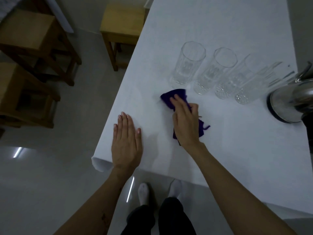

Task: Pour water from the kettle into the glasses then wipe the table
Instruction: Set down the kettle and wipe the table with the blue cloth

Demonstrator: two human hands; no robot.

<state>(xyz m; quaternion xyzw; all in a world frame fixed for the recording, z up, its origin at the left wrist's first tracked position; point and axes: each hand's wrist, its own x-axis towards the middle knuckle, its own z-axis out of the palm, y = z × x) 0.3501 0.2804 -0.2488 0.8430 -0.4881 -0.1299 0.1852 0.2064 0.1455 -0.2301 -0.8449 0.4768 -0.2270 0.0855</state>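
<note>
**Wiping close to the glasses**

The right hand (185, 119) presses a purple cloth (176, 97) on the white counter (237, 150) in the middle of the frame, fingers mostly flat and the thumb curled on the cloth. The left hand (126, 141) lies open and flat near the counter's left edge. The cloth's far end is just beside the first of four tall glasses (188, 63), which stand in one row. One more push forward could knock that glass over. One steel kettle (291, 97) stands at the right edge. I count one cloth and three wooden stools (122, 22) at the upper left
</note>
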